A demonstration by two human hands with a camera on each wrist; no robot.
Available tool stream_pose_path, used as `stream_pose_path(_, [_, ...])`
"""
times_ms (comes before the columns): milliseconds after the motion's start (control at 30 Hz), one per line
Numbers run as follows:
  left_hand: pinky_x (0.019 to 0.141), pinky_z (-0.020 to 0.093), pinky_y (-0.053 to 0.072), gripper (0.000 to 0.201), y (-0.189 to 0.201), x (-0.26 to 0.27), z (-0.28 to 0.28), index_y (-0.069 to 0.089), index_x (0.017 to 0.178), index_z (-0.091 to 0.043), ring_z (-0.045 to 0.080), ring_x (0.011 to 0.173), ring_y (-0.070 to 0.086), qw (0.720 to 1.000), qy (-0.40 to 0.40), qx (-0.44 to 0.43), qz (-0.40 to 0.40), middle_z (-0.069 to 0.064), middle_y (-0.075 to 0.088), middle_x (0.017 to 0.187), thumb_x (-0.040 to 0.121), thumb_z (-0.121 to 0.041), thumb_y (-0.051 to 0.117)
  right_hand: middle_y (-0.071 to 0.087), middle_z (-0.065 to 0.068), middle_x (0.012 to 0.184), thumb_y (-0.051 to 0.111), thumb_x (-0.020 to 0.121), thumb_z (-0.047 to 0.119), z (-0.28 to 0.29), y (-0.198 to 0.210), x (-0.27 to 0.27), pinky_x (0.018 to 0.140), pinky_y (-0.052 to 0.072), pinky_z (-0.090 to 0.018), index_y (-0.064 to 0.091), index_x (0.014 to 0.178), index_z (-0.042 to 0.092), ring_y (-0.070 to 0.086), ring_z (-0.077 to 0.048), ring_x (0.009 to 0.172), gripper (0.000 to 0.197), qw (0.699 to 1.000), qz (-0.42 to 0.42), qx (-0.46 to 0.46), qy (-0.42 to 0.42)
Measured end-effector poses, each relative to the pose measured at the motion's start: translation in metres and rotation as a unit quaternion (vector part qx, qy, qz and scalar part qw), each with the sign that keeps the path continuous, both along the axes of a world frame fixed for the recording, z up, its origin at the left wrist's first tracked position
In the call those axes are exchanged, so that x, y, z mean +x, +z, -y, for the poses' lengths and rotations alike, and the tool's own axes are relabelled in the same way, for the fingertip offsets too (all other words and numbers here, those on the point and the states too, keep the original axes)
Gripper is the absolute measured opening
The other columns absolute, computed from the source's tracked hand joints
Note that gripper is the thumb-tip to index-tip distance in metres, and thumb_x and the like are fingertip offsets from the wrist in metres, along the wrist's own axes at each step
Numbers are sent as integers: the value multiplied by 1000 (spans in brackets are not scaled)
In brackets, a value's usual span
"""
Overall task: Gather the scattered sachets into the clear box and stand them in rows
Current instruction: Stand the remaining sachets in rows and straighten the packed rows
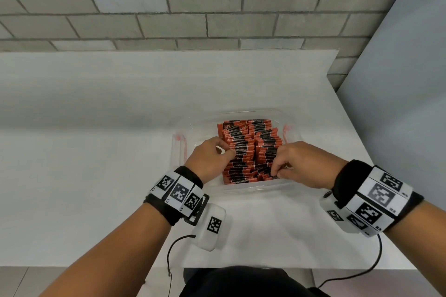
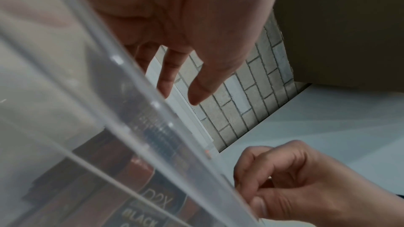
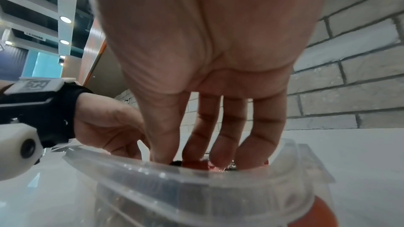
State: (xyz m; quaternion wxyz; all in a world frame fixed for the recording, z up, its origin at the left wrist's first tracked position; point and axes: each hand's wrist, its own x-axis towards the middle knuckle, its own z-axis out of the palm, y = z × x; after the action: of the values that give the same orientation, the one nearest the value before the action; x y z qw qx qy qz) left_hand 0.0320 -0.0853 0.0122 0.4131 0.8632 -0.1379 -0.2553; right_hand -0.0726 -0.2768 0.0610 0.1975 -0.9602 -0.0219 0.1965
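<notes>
Both hands are set inside the clear box: left hand fingers curled on the left row of sachets, right hand pinching near-row sachets.

We see a white table pushed up against a grey brick wall, its surface smooth and matte. Directly on it, toward our right and near the front edge, stands the clear box, its transparent walls and rim resting flat on the tabletop. We make out nothing else lying on the white surface around it.
</notes>
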Motion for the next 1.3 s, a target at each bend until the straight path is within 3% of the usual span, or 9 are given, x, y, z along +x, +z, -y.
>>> stream_pose_path(200, [87,44,55,10,-1,1,1,57,89,-28,21,92,66,999,1,-19,-35,2,65,100,88,-35,64,69,6,95,62,90,13,-3,-2,11,99,31,-20,73,97,16,54,1,78,13,999,-12,-49,3])
stream_pose_path(267, [88,44,55,10,0,1,1,57,89,-28,21,92,66,999,3,-20,-41,2,65,99,88,-34,64,67,7,88,65,88,12,-2,-4,14,79,30,-1,72,95,14,54,-1,75,10,998,-21,-57,6])
stream_pose_path(367, [87,44,55,11,0,2,0,58,90,-26,21,92,67,999,8,-24,-47,2,65,98,88,-34,65,54,14,70,70,84,12,-2,-6,19,54,33,-1,67,84,13,48,1,62,2,997,-26,-71,12])
stream_pose_path(600, [85,42,57,16,3,4,-1,57,98,-21,21,87,68,997,15,-33,-73,2,66,97,90,-34,63,53,12,68,71,84,17,0,-16,21,50,32,-7,62,81,16,47,-1,59,9,997,-36,-62,-6])
stream_pose_path(867, [102,47,42,66,14,18,1,39,139,-7,36,121,49,930,179,-139,-289,16,47,132,93,-54,47,56,0,132,54,95,18,-19,-6,36,99,31,-14,47,138,14,54,-11,118,44,973,3,135,-186])
stream_pose_path(1000, [103,48,38,81,18,21,7,26,146,2,36,133,40,877,200,-182,-396,23,26,153,94,-59,41,63,-14,117,43,97,14,-34,-13,50,97,44,-34,59,111,-1,59,-29,112,25,978,-44,103,-174])
stream_pose_path(1067, [80,42,50,80,18,20,9,29,142,6,26,109,58,865,192,-198,-418,23,44,143,95,-58,38,62,-11,95,40,98,13,-41,-15,52,81,50,-36,58,97,1,61,-29,91,22,985,-70,78,-138])
stream_pose_path(1167, [53,27,47,61,19,16,11,48,112,2,15,48,58,886,171,-162,-399,9,61,62,96,-56,36,62,-14,97,37,97,9,-50,-20,54,74,49,-35,56,96,4,55,-22,79,20,991,-94,46,-83])
stream_pose_path(1300, [79,40,50,56,17,18,13,46,103,-2,30,97,59,864,175,-173,-440,14,51,97,94,-57,39,62,-13,102,38,97,10,-54,-20,56,78,50,-35,57,107,3,60,-28,91,22,993,-103,14,-50])
